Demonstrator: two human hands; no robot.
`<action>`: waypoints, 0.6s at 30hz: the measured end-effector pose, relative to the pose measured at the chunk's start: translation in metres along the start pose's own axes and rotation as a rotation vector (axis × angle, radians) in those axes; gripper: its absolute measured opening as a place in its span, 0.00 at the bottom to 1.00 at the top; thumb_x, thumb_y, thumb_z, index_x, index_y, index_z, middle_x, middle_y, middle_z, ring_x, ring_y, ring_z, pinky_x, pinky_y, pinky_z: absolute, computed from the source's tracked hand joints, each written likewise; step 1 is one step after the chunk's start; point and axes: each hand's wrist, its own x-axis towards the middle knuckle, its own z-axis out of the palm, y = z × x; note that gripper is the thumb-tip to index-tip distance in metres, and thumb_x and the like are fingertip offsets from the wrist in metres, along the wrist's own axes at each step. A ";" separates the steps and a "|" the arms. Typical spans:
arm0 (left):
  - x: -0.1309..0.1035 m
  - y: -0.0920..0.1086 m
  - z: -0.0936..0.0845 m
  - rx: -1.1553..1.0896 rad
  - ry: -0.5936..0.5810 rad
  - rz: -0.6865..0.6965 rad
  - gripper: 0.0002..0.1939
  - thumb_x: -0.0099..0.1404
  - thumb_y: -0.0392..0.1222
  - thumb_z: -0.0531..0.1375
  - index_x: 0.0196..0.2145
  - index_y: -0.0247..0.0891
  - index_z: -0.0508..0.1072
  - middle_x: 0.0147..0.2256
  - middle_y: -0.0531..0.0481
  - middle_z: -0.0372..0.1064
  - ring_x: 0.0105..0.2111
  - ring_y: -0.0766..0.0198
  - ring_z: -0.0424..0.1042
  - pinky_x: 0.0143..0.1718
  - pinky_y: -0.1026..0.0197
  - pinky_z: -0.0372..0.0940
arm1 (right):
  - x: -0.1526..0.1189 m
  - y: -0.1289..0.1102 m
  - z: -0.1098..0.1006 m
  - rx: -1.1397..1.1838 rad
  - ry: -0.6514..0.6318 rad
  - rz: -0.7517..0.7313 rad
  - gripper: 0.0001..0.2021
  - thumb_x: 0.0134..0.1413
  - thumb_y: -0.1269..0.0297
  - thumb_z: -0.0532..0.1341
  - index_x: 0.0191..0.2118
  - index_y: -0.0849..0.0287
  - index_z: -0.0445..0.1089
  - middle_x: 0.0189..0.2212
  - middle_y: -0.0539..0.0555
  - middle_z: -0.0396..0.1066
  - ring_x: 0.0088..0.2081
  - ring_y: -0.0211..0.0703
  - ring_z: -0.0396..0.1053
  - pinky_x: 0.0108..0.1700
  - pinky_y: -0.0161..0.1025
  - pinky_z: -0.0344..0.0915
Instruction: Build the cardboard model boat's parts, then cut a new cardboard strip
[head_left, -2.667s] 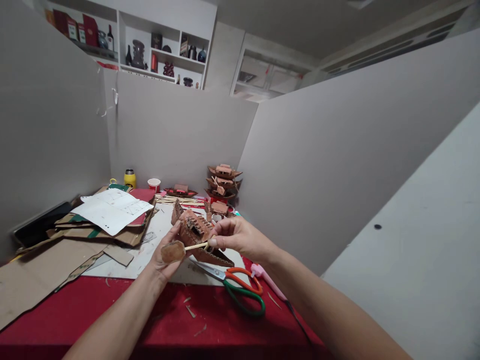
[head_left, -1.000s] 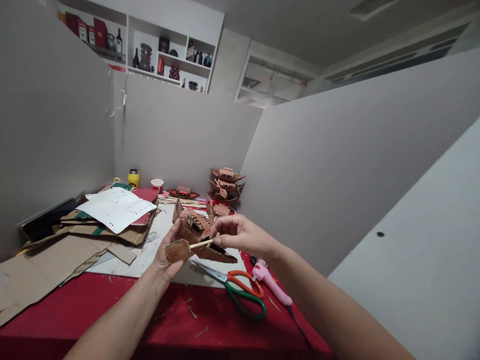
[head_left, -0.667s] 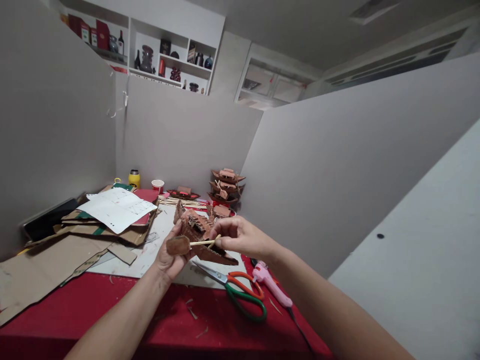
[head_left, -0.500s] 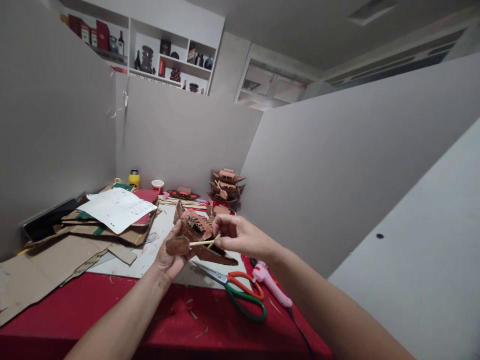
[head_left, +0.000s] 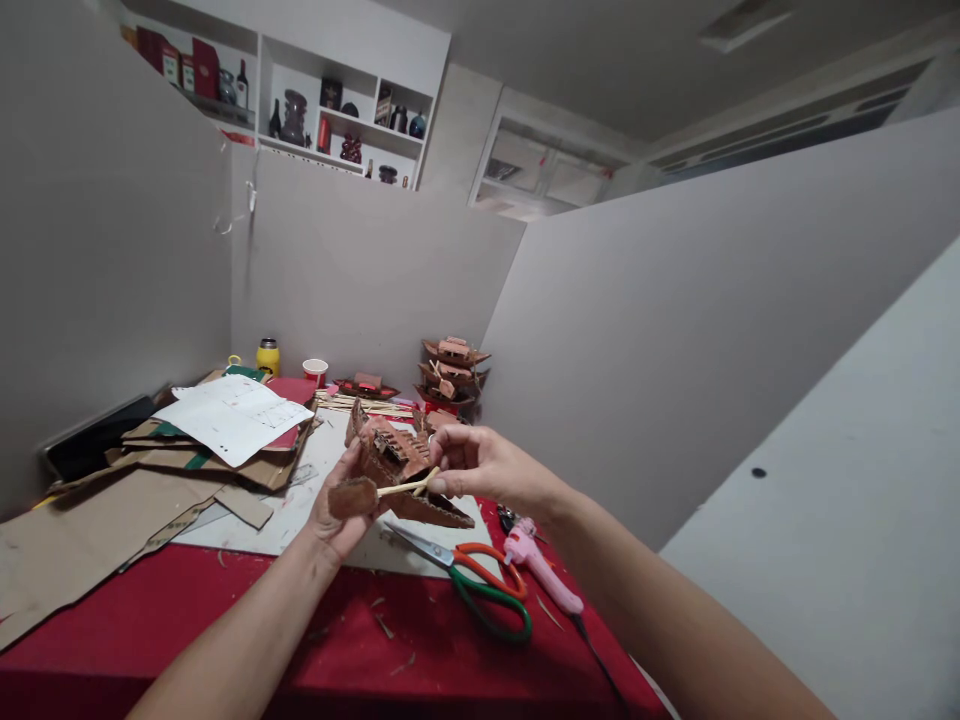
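My left hand (head_left: 339,505) is wrapped round the near side of a brown cardboard model boat (head_left: 431,508), holding it tilted above the table. The boat has a ridged roof piece (head_left: 401,448) in its middle. Across its side lies a small oar (head_left: 354,497) with a brown cardboard blade and a pale stick shaft; the blade is in front of my left fingers. My right hand (head_left: 476,462) pinches the far end of the shaft, where it crosses another short stick on the boat. Whether the sticks are joined there I cannot tell.
Below the hands lie scissors (head_left: 480,580) with orange and green handles and a pink glue gun (head_left: 544,572). Cardboard sheets (head_left: 135,510) and a white paper (head_left: 232,415) fill the left. Behind are stacked model boats (head_left: 454,372), sticks (head_left: 367,406), a cup (head_left: 316,370) and a yellow bottle (head_left: 268,357).
The shaft's right end and my right fingers have shifted up slightly, so the oar slants more. My left hand keeps its hold on the boat.
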 end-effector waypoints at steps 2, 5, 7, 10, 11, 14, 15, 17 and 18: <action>-0.001 0.000 0.003 -0.044 -0.050 0.013 0.14 0.70 0.37 0.52 0.44 0.42 0.78 0.35 0.50 0.80 0.39 0.61 0.78 0.51 0.56 0.67 | 0.000 -0.001 0.000 -0.003 -0.022 0.019 0.17 0.38 0.60 0.74 0.31 0.60 0.67 0.27 0.48 0.73 0.29 0.35 0.69 0.33 0.33 0.63; -0.003 -0.001 0.009 -0.055 -0.090 0.035 0.16 0.70 0.37 0.50 0.43 0.40 0.78 0.36 0.50 0.80 0.39 0.62 0.78 0.53 0.58 0.65 | 0.000 0.000 -0.001 0.001 -0.035 0.022 0.17 0.39 0.60 0.74 0.31 0.60 0.68 0.27 0.48 0.72 0.29 0.34 0.68 0.33 0.33 0.62; -0.005 -0.002 0.013 -0.039 -0.113 0.018 0.16 0.71 0.38 0.50 0.43 0.40 0.78 0.35 0.50 0.80 0.39 0.61 0.78 0.52 0.57 0.66 | 0.001 0.000 -0.001 0.010 -0.023 0.009 0.17 0.39 0.60 0.74 0.31 0.60 0.68 0.26 0.47 0.72 0.28 0.33 0.67 0.32 0.32 0.62; -0.006 -0.003 0.015 -0.030 -0.147 -0.010 0.15 0.70 0.40 0.50 0.43 0.42 0.78 0.33 0.50 0.80 0.38 0.60 0.79 0.48 0.57 0.69 | 0.002 0.000 0.000 0.010 -0.014 -0.011 0.16 0.39 0.60 0.74 0.31 0.60 0.68 0.26 0.47 0.72 0.27 0.33 0.67 0.31 0.32 0.61; -0.006 -0.003 0.015 -0.032 -0.146 -0.008 0.15 0.70 0.40 0.50 0.42 0.41 0.78 0.33 0.50 0.80 0.38 0.60 0.79 0.47 0.57 0.70 | 0.002 0.000 0.000 0.008 -0.013 -0.016 0.16 0.39 0.60 0.73 0.30 0.60 0.68 0.26 0.47 0.72 0.27 0.33 0.67 0.31 0.32 0.60; -0.006 -0.003 0.015 -0.037 -0.142 0.006 0.16 0.70 0.40 0.51 0.36 0.39 0.79 0.33 0.49 0.80 0.37 0.61 0.79 0.46 0.58 0.71 | 0.002 -0.001 0.001 0.018 -0.008 -0.022 0.16 0.39 0.61 0.74 0.28 0.61 0.67 0.25 0.47 0.72 0.26 0.32 0.67 0.30 0.32 0.60; -0.006 -0.003 0.014 -0.036 -0.153 0.004 0.15 0.69 0.39 0.52 0.35 0.38 0.79 0.33 0.49 0.80 0.37 0.60 0.79 0.46 0.58 0.70 | 0.002 -0.001 0.001 0.021 -0.005 -0.022 0.16 0.39 0.61 0.74 0.28 0.61 0.67 0.24 0.47 0.72 0.26 0.32 0.67 0.30 0.31 0.60; -0.007 -0.002 0.014 -0.031 -0.184 -0.013 0.14 0.68 0.39 0.53 0.35 0.38 0.79 0.34 0.50 0.80 0.38 0.60 0.78 0.47 0.57 0.70 | 0.002 -0.001 0.001 0.021 0.006 -0.019 0.15 0.38 0.62 0.74 0.27 0.61 0.67 0.23 0.46 0.72 0.26 0.31 0.66 0.30 0.31 0.59; -0.007 -0.002 0.014 -0.030 -0.192 -0.013 0.13 0.68 0.39 0.54 0.36 0.38 0.79 0.34 0.50 0.80 0.38 0.60 0.78 0.48 0.57 0.69 | 0.002 -0.001 0.001 0.016 0.010 -0.018 0.15 0.39 0.62 0.74 0.27 0.61 0.68 0.23 0.46 0.72 0.25 0.31 0.66 0.30 0.30 0.59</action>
